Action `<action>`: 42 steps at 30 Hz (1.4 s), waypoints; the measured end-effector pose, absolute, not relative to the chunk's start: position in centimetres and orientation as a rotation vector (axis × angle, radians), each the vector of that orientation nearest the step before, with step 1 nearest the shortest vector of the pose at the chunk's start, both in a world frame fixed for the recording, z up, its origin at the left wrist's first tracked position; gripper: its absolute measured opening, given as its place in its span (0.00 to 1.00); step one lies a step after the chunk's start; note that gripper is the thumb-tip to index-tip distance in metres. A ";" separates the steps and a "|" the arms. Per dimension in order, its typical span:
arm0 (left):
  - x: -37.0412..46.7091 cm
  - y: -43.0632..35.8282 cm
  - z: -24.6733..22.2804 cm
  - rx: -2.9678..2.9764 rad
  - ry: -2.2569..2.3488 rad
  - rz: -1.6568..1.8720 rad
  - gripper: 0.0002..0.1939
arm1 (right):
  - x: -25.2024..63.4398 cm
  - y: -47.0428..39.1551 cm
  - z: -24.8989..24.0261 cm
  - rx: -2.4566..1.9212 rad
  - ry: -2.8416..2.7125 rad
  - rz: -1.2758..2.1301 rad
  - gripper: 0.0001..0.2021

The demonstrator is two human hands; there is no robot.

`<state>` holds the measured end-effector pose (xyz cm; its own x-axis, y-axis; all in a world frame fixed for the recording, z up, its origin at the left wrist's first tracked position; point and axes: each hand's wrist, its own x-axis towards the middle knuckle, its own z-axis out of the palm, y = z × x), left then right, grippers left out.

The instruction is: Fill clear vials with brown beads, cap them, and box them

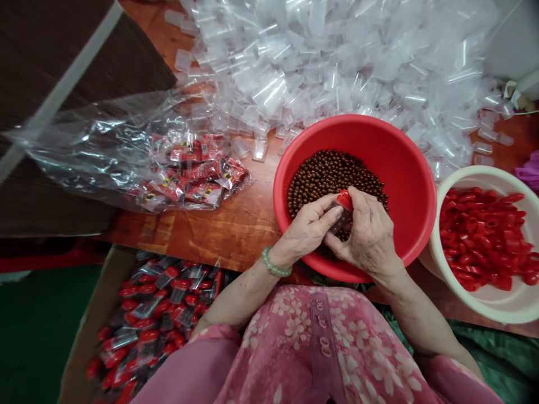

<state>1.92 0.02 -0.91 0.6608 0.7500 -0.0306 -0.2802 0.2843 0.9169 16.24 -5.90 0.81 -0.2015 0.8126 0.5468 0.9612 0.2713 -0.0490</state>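
Note:
Over the red basin (415,168), my left hand (309,227) and my right hand (366,233) meet around a small clear plastic container (340,217). A red cap (344,198) sits at its upper end, under my right fingers. The left thumb and fingers grip the container's side; both hands are closed on it. Whether the cap is fully seated I cannot tell, as fingers cover part of it. Below the hands lie many small round brown balls (324,174) in the basin.
A white bucket (446,269) of red caps (484,235) stands right of the basin. Clear empty containers (337,62) are heaped behind. A clear bag (109,146) with red packets (189,174) lies left. Below, a cardboard box (88,320) holds capped containers (147,306).

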 end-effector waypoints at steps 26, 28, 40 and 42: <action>2.5 -0.3 -2.0 1.121 0.545 0.772 0.24 | 17.1 -5.6 -0.5 -1.533 -2.131 -0.461 0.33; 2.5 -0.3 -2.0 1.117 0.538 0.766 0.25 | 17.2 -5.6 -0.6 -1.541 -2.129 -0.404 0.33; 2.6 -0.9 -2.0 1.323 0.719 0.853 0.24 | 17.0 -6.3 0.2 -1.604 -2.126 -0.241 0.37; 2.3 -1.2 -1.9 1.416 0.777 0.862 0.30 | 17.3 -6.5 0.3 -1.529 -2.089 -0.210 0.35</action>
<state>2.32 -1.20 -1.91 0.4951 0.8675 0.0480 -0.0425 -0.0310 0.9986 17.29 -6.47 0.27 -0.2122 0.8366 0.5050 0.9204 0.3448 -0.1845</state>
